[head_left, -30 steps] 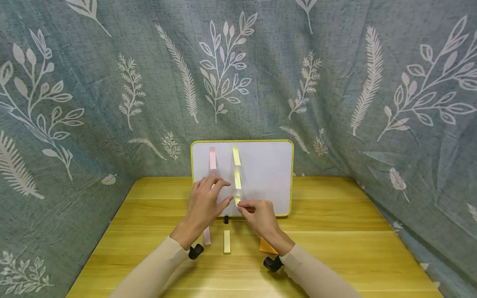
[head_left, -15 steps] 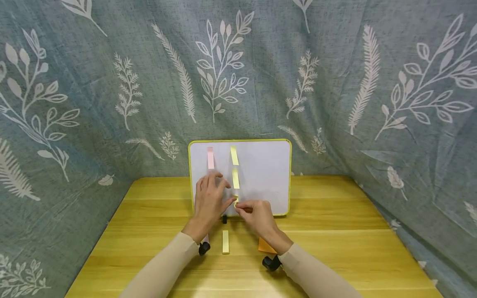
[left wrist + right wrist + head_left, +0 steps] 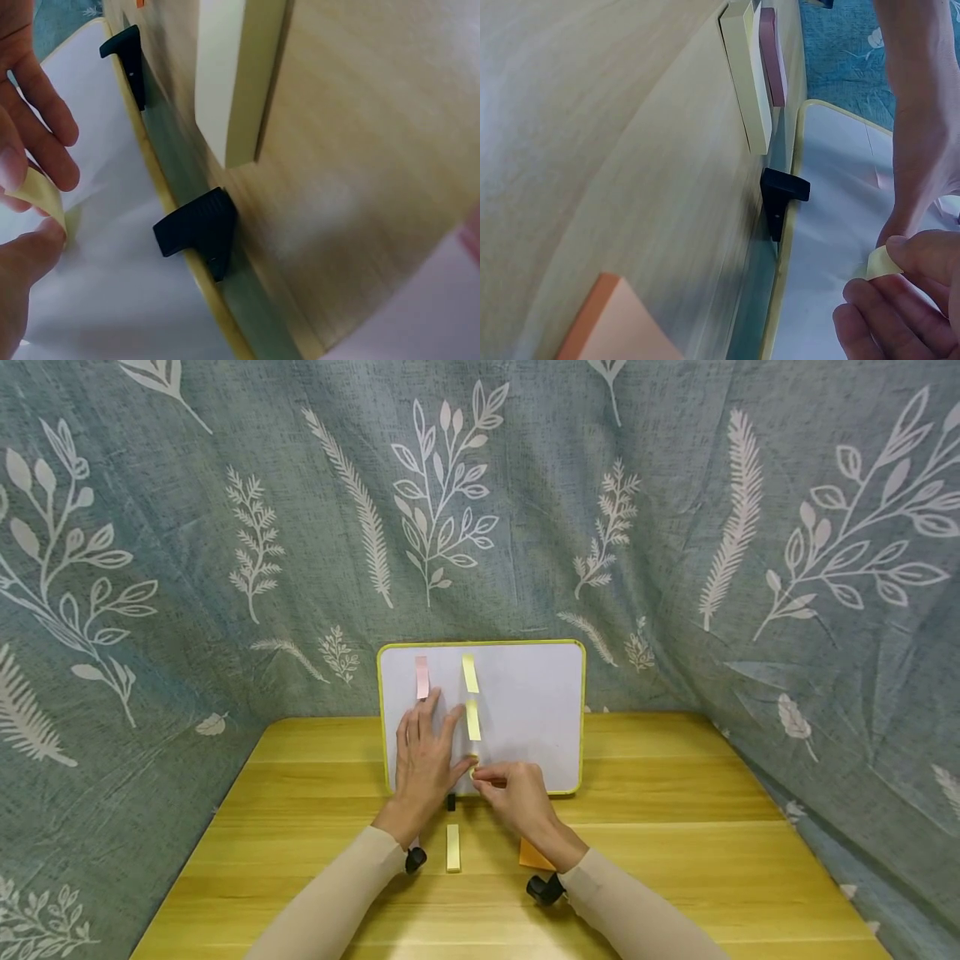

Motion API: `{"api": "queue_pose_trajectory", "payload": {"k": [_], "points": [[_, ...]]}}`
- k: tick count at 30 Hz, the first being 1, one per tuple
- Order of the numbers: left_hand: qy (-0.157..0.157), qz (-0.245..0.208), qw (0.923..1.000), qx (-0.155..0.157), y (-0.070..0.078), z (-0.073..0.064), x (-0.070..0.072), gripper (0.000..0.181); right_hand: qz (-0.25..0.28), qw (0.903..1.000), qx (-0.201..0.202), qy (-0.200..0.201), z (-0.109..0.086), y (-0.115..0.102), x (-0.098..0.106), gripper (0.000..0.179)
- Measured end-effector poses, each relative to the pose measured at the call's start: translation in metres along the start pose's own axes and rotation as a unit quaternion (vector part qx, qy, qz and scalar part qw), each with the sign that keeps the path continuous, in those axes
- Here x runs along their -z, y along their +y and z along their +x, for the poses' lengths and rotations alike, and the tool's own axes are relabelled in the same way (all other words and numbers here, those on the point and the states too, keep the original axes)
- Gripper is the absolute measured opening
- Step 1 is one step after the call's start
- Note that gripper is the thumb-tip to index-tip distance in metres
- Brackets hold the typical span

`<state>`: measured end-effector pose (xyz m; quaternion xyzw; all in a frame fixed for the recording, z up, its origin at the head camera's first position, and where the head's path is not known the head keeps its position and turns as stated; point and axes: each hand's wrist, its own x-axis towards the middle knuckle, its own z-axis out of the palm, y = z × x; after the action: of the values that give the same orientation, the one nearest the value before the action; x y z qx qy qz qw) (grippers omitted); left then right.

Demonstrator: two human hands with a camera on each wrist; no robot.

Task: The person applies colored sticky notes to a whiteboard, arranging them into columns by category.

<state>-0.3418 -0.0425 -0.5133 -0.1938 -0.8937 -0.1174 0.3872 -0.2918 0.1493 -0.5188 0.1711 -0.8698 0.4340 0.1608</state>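
A white board (image 3: 532, 710) with a yellow rim leans upright at the back of the table. Low on it, my right hand (image 3: 521, 789) pinches the lower end of a narrow yellow sticky note (image 3: 883, 262), which curls away from the surface. My left hand (image 3: 423, 768) lies against the board with its fingers spread and extended. Its thumb (image 3: 34, 259) presses the note's other end on the board. Above, two yellow sticky notes (image 3: 473, 720) hang in a column, and a pink sticky note (image 3: 422, 677) is stuck near the left hand's fingertips.
On the wooden table (image 3: 675, 843) lie a yellow sticky-note pad (image 3: 453, 847), a pink pad (image 3: 771, 56) and an orange pad (image 3: 536, 854), partly behind the right wrist. Black feet (image 3: 199, 232) hold the board's lower edge. A patterned curtain (image 3: 480, 527) hangs behind.
My left hand has shifted slightly right, and its fingers have straightened and spread up the board, with the thumb now on the note. The right hand keeps its pinch almost in place.
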Motion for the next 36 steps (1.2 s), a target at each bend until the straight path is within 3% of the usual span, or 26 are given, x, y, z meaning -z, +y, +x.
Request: {"api": "queue_pose_trajectory", "payload": {"k": [8, 21, 36], "points": [[-0.004, -0.002, 1.0000, 0.002, 0.0002, 0.0003, -0.0037, 0.108, 0.001, 1.0000, -0.003, -0.006, 0.0008, 0.0015, 0.0009, 0.008], [0.024, 0.005, 0.9997, -0.004, 0.0004, 0.0006, -0.0075, 0.097, 0.003, 0.9999, -0.009, -0.013, -0.0003, 0.0019, 0.0001, 0.008], [0.028, 0.000, 0.9996, 0.006, 0.0029, 0.0036, -0.0069, 0.087, 0.001, 0.9999, -0.005, -0.015, -0.0005, 0.0018, 0.0000, 0.007]]}}
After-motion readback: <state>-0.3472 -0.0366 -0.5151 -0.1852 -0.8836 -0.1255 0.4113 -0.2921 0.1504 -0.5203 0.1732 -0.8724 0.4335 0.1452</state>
